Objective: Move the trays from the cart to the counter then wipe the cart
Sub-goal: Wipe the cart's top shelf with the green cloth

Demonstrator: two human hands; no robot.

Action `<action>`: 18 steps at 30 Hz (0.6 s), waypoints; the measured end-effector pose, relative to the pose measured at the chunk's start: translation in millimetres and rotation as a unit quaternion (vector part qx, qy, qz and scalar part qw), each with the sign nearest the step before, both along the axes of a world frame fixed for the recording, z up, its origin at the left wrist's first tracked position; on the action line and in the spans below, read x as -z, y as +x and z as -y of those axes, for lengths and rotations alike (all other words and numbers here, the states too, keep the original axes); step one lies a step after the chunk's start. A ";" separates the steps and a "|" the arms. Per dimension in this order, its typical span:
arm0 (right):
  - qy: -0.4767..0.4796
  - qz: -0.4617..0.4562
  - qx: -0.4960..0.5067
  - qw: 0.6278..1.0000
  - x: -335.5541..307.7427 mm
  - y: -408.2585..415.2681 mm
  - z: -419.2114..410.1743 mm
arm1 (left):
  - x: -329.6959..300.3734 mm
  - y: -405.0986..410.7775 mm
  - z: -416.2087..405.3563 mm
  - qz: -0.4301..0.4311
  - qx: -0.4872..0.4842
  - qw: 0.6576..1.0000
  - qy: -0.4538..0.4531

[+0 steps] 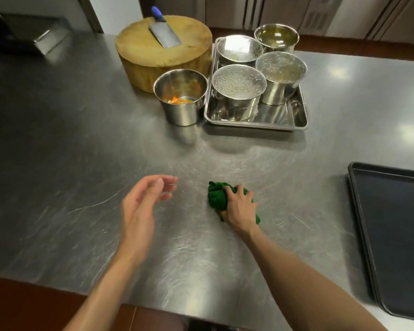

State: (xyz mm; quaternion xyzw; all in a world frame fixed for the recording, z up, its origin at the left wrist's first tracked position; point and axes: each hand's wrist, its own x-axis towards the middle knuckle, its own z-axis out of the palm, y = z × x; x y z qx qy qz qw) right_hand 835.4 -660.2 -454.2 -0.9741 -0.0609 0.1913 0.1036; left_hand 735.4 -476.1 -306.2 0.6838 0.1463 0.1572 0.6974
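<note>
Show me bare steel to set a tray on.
Free: the wide stretch left of the left hand, in front of the chopping block; also the band between the silver tray and the green cloth. Crowded: back centre with tins, right edge with the dark tray.

Scuffed steel counter [81, 139] — nubby cloth [216, 197], wooden block [153, 56].

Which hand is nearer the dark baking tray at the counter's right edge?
Right. The right hand, gripping the green cloth, lies left of the dark tray; the left hand hovers farther left, holding nothing.
</note>
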 end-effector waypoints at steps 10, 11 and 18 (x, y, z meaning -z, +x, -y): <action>0.496 -0.145 0.247 0.819 -92.0 -5.6 46.3 | -8.2 50.9 48.2 -0.097 0.090 0.979 0.156; 0.502 -0.111 0.242 0.823 -108.7 -8.9 53.2 | -10.0 57.2 57.3 -0.121 0.111 0.971 0.172; 0.514 0.049 0.245 0.821 -198.3 -73.5 109.7 | -41.2 46.2 144.5 -0.242 0.330 0.910 -0.064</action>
